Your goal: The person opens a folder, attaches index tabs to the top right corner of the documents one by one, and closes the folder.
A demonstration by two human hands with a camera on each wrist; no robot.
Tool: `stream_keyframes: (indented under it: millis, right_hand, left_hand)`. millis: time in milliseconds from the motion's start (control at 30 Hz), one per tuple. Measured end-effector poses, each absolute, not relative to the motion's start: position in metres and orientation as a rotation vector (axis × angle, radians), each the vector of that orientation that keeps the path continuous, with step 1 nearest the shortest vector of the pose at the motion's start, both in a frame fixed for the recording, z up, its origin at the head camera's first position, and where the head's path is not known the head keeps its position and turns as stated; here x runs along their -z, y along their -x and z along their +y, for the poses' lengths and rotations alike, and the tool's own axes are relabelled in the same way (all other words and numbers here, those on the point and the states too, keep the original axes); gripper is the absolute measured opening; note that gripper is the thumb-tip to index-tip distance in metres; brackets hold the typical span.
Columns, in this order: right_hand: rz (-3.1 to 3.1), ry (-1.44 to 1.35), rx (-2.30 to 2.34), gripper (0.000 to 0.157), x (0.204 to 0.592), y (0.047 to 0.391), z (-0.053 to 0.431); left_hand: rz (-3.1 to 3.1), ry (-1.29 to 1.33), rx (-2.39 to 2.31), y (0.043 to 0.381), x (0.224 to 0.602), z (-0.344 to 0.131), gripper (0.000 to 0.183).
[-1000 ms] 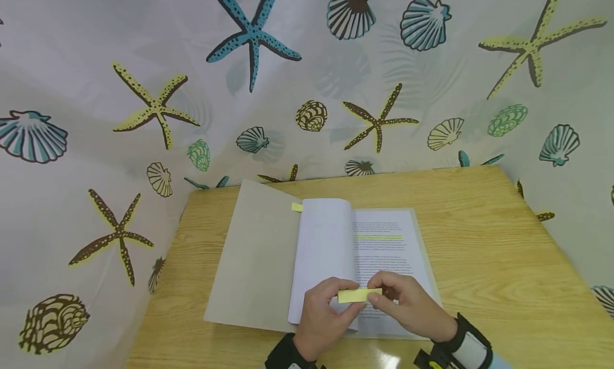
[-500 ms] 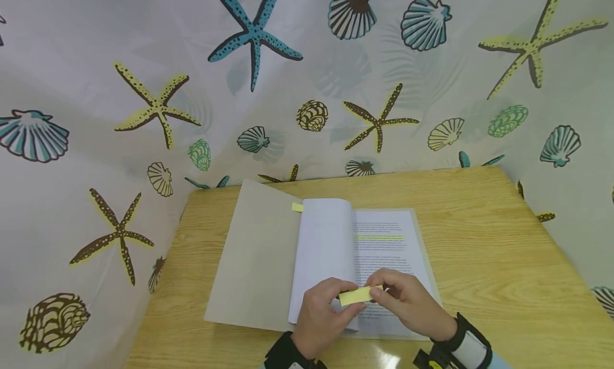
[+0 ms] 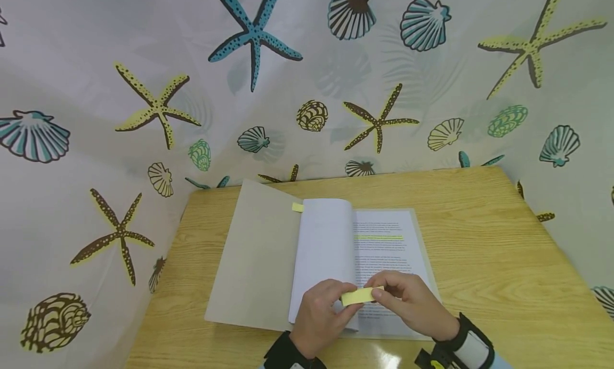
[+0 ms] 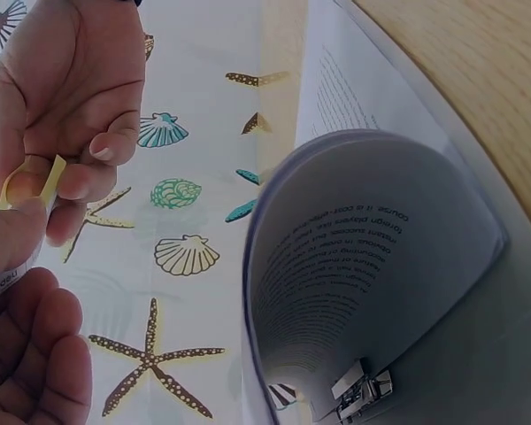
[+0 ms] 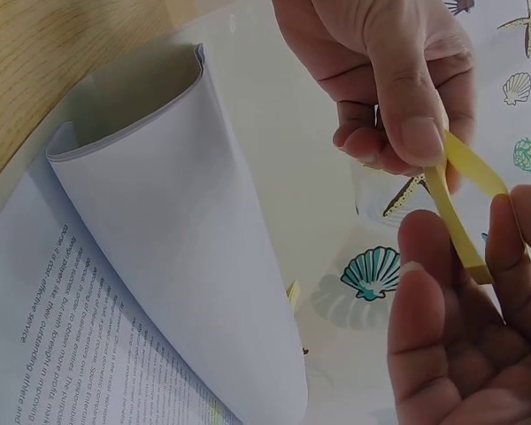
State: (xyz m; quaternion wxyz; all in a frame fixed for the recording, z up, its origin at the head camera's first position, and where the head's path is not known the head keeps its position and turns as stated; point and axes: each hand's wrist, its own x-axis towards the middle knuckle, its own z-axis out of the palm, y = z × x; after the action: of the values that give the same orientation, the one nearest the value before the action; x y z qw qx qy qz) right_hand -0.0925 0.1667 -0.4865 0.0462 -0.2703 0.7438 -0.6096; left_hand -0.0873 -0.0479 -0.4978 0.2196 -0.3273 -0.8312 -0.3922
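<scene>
A small pad of yellow sticky notes (image 3: 356, 296) is held above the lower part of an open document folder (image 3: 256, 262). My left hand (image 3: 316, 317) grips the pad's left end between thumb and fingers. At the other end, my right hand (image 3: 413, 305) pinches the yellow paper with thumb and index finger. In the right wrist view, a yellow strip (image 5: 480, 170) bends away from the rest of the pad (image 5: 451, 212). Rolled-over white pages (image 3: 326, 241) lie left of a printed page (image 3: 384, 227) with a yellow highlighted line.
A yellow tab (image 3: 297, 207) sticks out from the turned pages' upper left edge. A metal fastener (image 4: 361, 392) shows inside the folder in the left wrist view. The wooden table (image 3: 489, 241) meets a hanging cloth (image 3: 288, 145) printed with starfish and shells.
The pad has tilted slightly and shifted a little to the right between both hands. Folder and pages have stayed in place.
</scene>
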Motion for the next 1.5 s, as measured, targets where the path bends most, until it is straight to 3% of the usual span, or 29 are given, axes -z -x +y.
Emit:
stream_keyframes:
  millis: [167,400,833,1033,1233,1500]
  right_hand:
    - [2.262,0.858,1.884,0.018,0.483,0.093,0.171]
    - [2.276,0.684,1.967,0.016,0.471,0.098,0.189]
    - [1.961,0.785,2.043,0.021,0.484,0.092,0.162]
    - [2.174,0.819,1.981,0.021,0.489,0.092,0.159]
    - [2.453,0.923,1.878,0.025,0.494,0.09,0.158]
    - [2.615,0.858,1.77,0.023,0.497,0.091,0.173]
  left_hand:
    - [-2.343,0.838,1.141,0.087,0.498,-0.051,0.024]
    - [-2.405,0.651,1.193,0.088,0.5,-0.061,0.028]
    - [-2.189,0.857,1.43,0.088,0.496,-0.038,0.024]
    - [-2.192,0.882,1.326,0.086,0.497,-0.039,0.024]
    - [-2.273,0.826,1.293,0.08,0.495,-0.039,0.008]
    - [-2.28,0.726,1.279,0.08,0.496,-0.043,0.011]
